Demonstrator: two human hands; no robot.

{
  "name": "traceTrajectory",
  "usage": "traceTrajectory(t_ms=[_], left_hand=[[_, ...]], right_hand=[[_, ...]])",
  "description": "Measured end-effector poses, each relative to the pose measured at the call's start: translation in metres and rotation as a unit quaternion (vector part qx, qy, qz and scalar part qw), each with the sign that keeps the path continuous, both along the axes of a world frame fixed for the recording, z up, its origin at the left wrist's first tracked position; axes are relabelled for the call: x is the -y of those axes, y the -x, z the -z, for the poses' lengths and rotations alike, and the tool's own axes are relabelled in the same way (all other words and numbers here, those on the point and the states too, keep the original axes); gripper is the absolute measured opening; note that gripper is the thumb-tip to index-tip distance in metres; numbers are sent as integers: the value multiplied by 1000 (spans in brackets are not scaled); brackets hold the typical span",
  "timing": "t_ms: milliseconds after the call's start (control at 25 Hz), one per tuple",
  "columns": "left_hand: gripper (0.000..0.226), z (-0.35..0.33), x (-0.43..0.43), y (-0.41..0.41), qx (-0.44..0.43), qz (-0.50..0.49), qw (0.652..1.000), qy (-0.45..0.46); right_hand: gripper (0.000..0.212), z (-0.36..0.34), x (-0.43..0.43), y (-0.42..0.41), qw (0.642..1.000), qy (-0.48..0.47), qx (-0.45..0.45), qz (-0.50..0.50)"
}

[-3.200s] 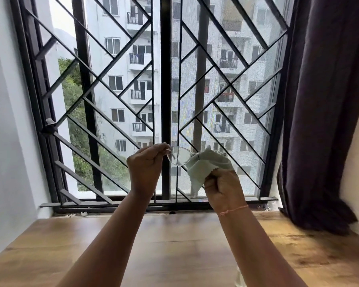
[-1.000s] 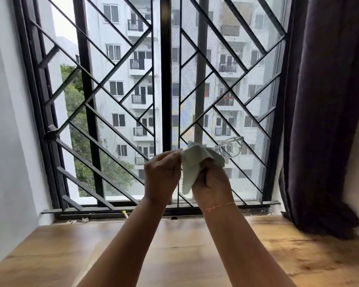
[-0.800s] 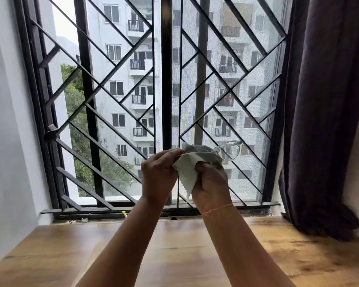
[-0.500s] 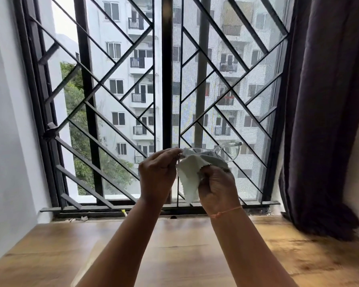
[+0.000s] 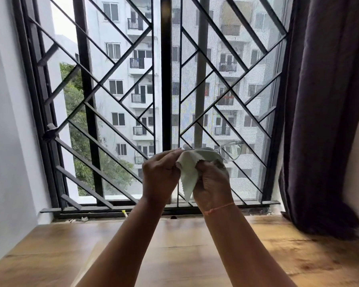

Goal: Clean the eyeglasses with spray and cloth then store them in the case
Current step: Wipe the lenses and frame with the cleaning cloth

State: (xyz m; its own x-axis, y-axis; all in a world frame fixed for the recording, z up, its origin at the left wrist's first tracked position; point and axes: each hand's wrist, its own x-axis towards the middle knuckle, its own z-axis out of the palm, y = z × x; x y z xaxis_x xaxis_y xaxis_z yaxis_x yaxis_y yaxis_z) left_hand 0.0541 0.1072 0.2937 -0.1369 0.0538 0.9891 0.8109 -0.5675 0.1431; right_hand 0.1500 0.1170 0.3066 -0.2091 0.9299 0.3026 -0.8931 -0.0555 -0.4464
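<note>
Left hand [image 5: 161, 177] is pinching the glasses [image 5: 229, 151] frame end. Right hand [image 5: 212, 183] is gripping the cloth [image 5: 192, 164] round the near lens. The bare lens is sticking out rightward, past the right hand.

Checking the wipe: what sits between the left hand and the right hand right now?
In the head view, the pale green zigzag-edged cloth fills the gap between left hand and right hand, wrapped over part of the clear-framed eyeglasses.

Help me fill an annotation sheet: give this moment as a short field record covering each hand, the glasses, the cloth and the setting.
left hand: pinches the eyeglasses beside the cloth
right hand: grips the cloth around one lens
eyeglasses: clear frame, held up; other lens bare
cloth: pale green, zigzag edge, corner hanging down
setting: wooden table, black window grille, dark curtain at right
spray, case: not in view
</note>
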Motion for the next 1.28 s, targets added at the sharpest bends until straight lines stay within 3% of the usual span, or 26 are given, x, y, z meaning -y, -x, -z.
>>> traceTrajectory(t_ms=[120, 240, 400, 600, 840, 1000, 1160, 1280], left_hand=[[22, 0, -1, 5, 14, 2, 1000, 6], [9, 0, 2, 5, 13, -2, 1000, -6], [12, 1, 3, 5, 26, 1, 1000, -13], [14, 3, 2, 1, -6, -12, 1000, -13], [17, -1, 4, 1, 3, -26, 1000, -10], [34, -1, 2, 5, 21, -8, 1000, 11], [13, 1, 4, 8, 52, 6, 999, 9], [14, -1, 6, 13, 52, 11, 999, -5]], right_hand=[[48, 0, 6, -3, 998, -10, 49, 34], [52, 3, 0, -11, 996, 26, 63, 55], [42, 4, -10, -15, 994, 87, 37, 63], [28, -4, -4, -7, 992, 96, -17, 76], [35, -8, 15, 0, 997, 43, 25, 57], [41, -7, 21, -1, 994, 7, 62, 87], [47, 1, 17, -6, 990, 37, 85, 103], [53, 8, 14, -13, 987, 53, 94, 120]])
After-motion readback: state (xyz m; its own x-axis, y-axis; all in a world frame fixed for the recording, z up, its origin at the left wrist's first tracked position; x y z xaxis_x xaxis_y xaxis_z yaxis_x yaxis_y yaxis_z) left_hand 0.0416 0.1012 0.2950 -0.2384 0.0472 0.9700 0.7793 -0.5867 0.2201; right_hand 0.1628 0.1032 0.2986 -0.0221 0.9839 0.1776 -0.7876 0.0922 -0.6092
